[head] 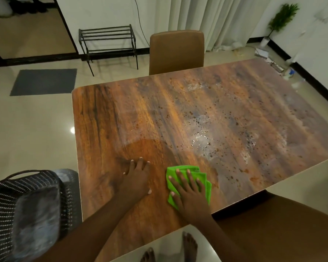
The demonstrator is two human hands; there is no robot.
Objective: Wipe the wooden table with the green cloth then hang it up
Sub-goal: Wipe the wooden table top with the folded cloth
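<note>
Your right hand [191, 193] lies flat on the folded bright-green cloth [193, 169], fingers straight and spread, pressing it down rather than gripping it. The cloth sits near the front edge of the rectangular brown wood-grain table [225, 103], close to its near corner. Your left hand [136, 178] rests just beside it – palm down on bare wood, fingers splayed, holding nothing.

Beyond the cloth, a pale wet smear with glinting droplets [201, 140] spreads across the middle of the tabletop (dark speckles run on toward the right end).

A tan padded chair [176, 50] stands at the far side, with a black metal slatted rack [108, 42] against the wall behind it – and a dark woven basket [27, 205] sits off the table's left end.
</note>
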